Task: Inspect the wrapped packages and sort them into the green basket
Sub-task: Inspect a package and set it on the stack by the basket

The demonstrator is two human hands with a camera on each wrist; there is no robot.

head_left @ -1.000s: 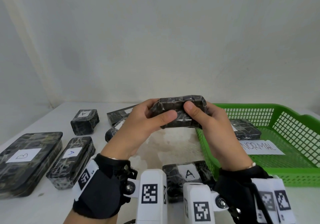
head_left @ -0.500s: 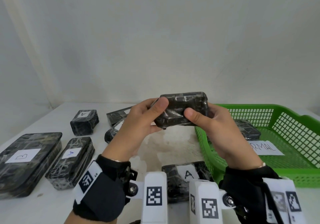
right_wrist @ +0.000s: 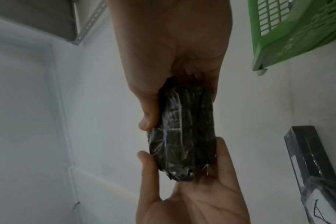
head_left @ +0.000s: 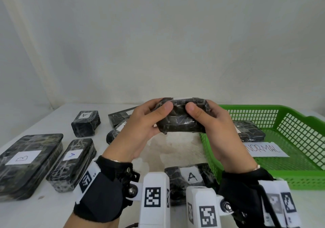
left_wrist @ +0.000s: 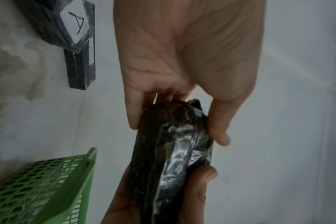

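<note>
Labelled packages (head_left: 72, 162) lie on the worktop (head_left: 52, 208) beside the green basket (head_left: 299, 139) while both hands, left hand (head_left: 140, 127) and right hand (head_left: 219, 129), clamp a glossy dark wrapped package (head_left: 181, 120).

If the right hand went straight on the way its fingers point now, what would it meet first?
Judging by the wrist views, the right hand points toward the left hand, so beyond the wrapped package it grips, it would probably meet the left hand's fingers first; depth is unclear.

your left hand (left_wrist: 190, 50) pinches wrapped package (left_wrist: 169, 159); right hand (left_wrist: 163, 201) grips its other end | green basket (left_wrist: 48, 189) lower left (A-labelled package (left_wrist: 67, 22) above)
</note>
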